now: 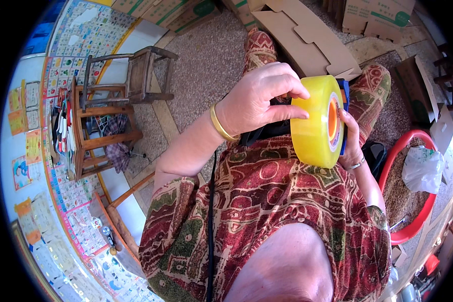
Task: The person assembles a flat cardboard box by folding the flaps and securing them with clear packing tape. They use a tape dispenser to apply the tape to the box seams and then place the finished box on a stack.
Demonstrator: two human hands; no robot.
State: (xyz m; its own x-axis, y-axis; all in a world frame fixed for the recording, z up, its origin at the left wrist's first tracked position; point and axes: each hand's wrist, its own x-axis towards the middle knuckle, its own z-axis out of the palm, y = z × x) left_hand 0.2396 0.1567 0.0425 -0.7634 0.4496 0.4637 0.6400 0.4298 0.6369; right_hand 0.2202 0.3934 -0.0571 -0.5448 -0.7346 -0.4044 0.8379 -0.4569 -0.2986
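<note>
A large yellow roll of packing tape [311, 126] sits upright on a blue tape dispenser [344, 95], which mostly hides behind it. My right hand [352, 136] is closed round the dispenser from the right side; part of its grip is out of sight. My left hand [269, 95] reaches to the roll's left side with bent fingers. Its thumb and forefinger tips rest at the tape's outer surface, with a visible gap between them. No loose strip of tape can be made out there.
Cardboard pieces [307, 45] lie ahead on the floor by my legs, with folded boxes [377, 17] beyond. At the right is a red-rimmed basin [412, 135] holding brown grains and a plastic bag [423, 168]. Wooden chairs [141, 75] stand to the left.
</note>
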